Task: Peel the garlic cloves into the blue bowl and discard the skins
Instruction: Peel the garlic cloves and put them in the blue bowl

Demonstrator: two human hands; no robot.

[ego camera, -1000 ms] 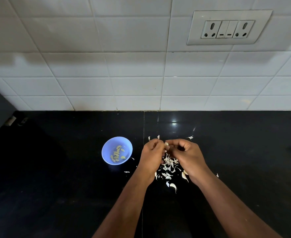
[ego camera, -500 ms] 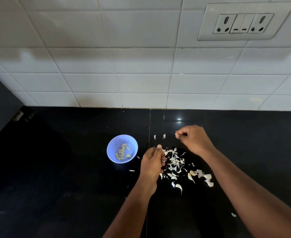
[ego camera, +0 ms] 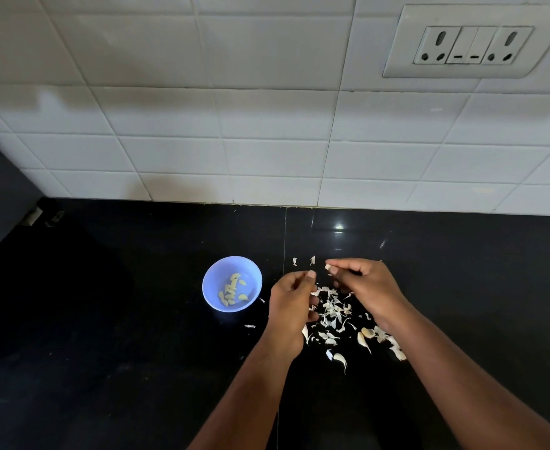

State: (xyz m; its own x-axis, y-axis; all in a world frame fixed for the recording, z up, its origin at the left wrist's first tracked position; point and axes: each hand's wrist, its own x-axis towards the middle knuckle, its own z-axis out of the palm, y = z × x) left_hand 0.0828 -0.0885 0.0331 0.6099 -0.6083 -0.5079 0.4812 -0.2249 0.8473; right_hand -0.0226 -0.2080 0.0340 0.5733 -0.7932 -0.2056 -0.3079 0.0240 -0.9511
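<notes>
Currently, right hand (ego camera: pixel 369 289) pinches a pale garlic fragment (ego camera: pixel 328 267); left hand (ego camera: pixel 291 308) is curled, its contents indiscernible. Papery skins (ego camera: pixel 332 311) lie between them; round blue bowl (ego camera: pixel 213 289) holds peeled cloves (ego camera: pixel 233 291).

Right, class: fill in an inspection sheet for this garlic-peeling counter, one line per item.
Surface: black counter, glossy, one seam.
Job's things: blue bowl holds peeled cloves; unpeeled cloves under the right forearm.
Clutter: skins scattered between the hands.
Hands: left hand curled, contents hidden; right hand pinches a small pale piece.
Cables: nothing seen.
Surroundings: white tiles, socket panel.
</notes>
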